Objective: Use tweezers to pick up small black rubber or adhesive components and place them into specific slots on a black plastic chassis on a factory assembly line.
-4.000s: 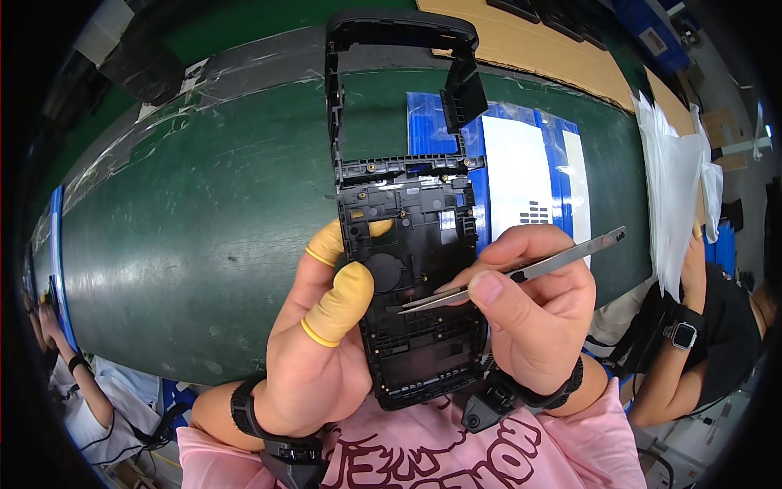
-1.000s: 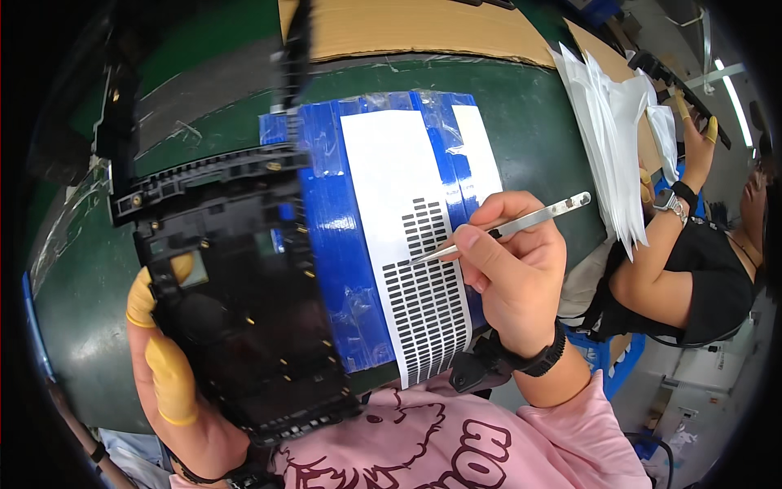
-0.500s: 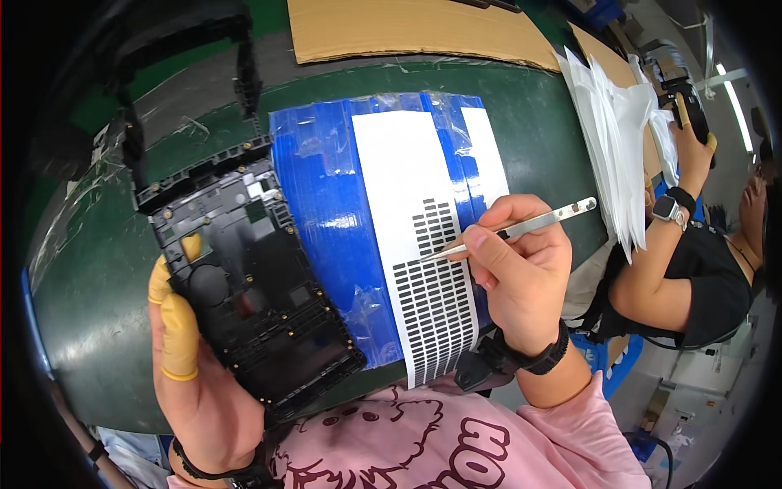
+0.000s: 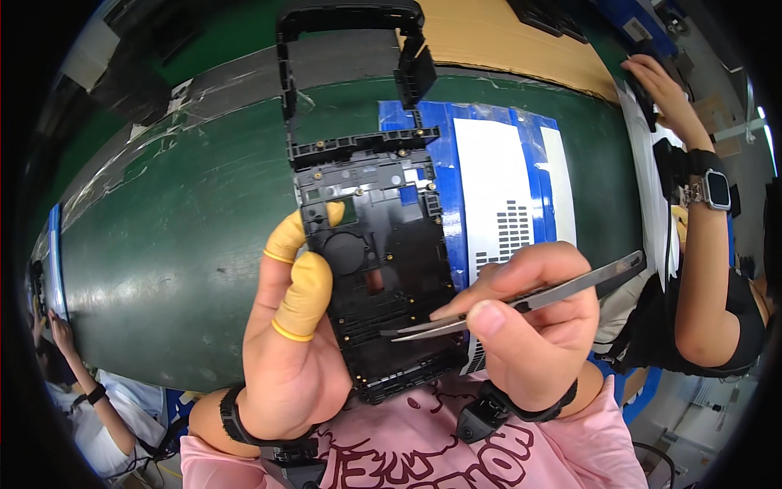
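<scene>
My left hand (image 4: pixel 293 350), with yellow finger cots on the thumb and one finger, grips the left edge of a black plastic housing (image 4: pixel 399 253). The housing has ribs, cutouts and small brass-coloured inserts, and an open frame extends from its far end. Metal tweezers (image 4: pixel 562 288) are pinched in my right hand (image 4: pixel 538 326). Their tips lie over the near part of the housing; a small dark piece seems to be at them, hard to tell against the black. To the right, partly hidden, is a white sheet (image 4: pixel 490 163) of small black rectangular stickers on a blue board (image 4: pixel 543 204).
A green tabletop (image 4: pixel 179 244) spreads to the left. Cardboard (image 4: pixel 497 45) lies along the far side. At the right, a person's arm (image 4: pixel 702 269) with a watch reaches past white sheets (image 4: pixel 643 179). Another person (image 4: pixel 98 420) is at the far left edge.
My right hand has brought the tweezers from the sticker sheet to above the near part of the housing. The housing now appears more upright and overlaps the blue board.
</scene>
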{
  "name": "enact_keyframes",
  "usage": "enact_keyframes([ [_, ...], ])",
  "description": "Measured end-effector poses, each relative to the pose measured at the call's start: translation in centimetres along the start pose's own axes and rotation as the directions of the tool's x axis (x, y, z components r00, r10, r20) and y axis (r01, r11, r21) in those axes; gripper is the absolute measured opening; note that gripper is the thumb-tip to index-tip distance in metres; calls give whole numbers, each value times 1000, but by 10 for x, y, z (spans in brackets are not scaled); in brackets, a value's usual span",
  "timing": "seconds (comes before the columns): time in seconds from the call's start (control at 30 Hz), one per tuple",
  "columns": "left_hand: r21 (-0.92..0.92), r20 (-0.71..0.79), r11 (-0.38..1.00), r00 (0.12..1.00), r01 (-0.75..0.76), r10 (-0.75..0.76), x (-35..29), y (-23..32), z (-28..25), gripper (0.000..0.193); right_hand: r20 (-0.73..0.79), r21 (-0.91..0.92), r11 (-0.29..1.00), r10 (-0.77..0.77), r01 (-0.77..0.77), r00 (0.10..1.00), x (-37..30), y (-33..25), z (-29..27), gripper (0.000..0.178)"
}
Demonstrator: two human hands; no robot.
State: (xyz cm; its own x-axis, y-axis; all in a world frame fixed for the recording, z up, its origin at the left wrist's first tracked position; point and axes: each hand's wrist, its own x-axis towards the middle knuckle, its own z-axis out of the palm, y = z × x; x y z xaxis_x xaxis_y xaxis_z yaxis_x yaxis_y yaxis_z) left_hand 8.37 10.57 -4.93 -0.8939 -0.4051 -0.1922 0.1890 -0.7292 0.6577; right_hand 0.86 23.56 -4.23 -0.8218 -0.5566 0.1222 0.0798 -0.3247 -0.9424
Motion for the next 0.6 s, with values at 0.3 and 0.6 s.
enact_keyframes([
  [0.3,30,-81,1000,997,9,-7,-6,14,9,40,26,-39,997,69,-68,997,1,-8,13,19],
  [0.6,-11,-18,1000,1000,-12,12,-7,14,10,39,39,-17,996,90,-89,995,2,-10,12,19],
])
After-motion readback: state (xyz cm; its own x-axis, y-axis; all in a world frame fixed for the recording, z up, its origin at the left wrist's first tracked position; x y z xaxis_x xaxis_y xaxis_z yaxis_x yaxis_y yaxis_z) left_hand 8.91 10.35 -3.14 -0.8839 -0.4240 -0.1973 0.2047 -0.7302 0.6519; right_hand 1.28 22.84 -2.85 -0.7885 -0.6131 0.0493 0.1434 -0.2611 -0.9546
